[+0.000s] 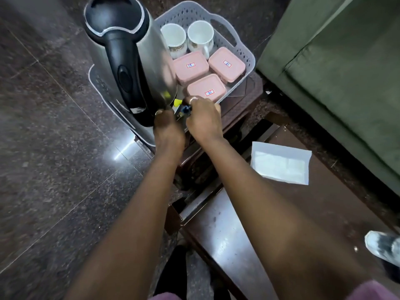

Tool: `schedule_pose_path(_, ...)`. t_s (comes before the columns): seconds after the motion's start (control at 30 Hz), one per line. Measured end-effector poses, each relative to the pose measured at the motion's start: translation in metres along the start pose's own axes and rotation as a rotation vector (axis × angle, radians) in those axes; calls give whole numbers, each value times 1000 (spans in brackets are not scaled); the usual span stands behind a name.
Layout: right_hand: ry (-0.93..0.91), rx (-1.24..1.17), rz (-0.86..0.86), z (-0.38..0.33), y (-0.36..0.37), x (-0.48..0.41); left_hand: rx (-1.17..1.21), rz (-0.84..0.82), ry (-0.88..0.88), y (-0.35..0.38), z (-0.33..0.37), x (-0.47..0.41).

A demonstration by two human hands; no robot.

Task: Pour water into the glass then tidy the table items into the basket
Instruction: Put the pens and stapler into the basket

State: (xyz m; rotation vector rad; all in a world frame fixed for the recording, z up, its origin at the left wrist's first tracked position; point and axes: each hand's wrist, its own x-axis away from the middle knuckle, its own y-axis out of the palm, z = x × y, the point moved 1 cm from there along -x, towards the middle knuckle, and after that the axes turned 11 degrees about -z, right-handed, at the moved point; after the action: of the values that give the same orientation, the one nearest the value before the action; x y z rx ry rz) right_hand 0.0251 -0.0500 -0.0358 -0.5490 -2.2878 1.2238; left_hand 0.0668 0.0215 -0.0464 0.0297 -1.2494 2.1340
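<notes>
A grey perforated basket [242, 50] stands on a small dark table [244, 100]. In it are a steel kettle with a black handle [129, 61], two white mugs [174, 38] [200, 36] and three pink lidded boxes [190, 66] [227, 64] [206, 89]. My left hand [167, 126] and my right hand [204, 120] meet at the basket's near rim, fingers curled, the left beside the kettle's base. A small blue item [186, 109] sits pinched at my right hand's fingers, with a yellow piece [177, 102] just above it. Whether my left hand grips anything is hidden.
A green sofa [337, 72] rises close on the right. A white paper packet [281, 163] lies on a lower dark wooden surface [227, 234] near me. Polished dark stone floor [54, 148] spreads to the left. A shoe [383, 247] shows at the right edge.
</notes>
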Motion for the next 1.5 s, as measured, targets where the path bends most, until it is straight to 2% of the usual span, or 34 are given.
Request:
schedule_pose_path(0.1,65,106,-121,-10,2,-11,6,-17,-26,0,-2,-6)
schedule_pose_path(0.23,100,115,-154,-16,6,-11,-12,-119,-31,0,-2,-10)
schedule_pose_path(0.33,49,62,-64,-12,5,-3,45,-104,-28,-1,0,-7)
schedule_pose_path(0.43,-41,-67,54,-3,7,16,27,48,9,3,0,2)
schedule_pose_path(0.53,-53,-160,181,13,6,42,109,180,129,18,6,24)
schedule_pose_path(0.63,-22,-203,282,38,4,70,210,176,279,39,20,51)
schedule_pose_path(0.73,87,-230,291,75,3,104,209,86,433,71,36,79)
schedule_pose_path(0.97,410,-286,372,166,11,211,106,-300,619,160,78,155)
schedule_pose_path(1.1,619,-330,473,220,16,286,45,-474,763,213,105,216)
schedule_pose_path(1.27,849,-375,606,273,23,377,-36,-606,860,273,130,294)
schedule_pose_path(1.5,1071,-401,802,336,27,494,-99,-882,1012,350,158,397)
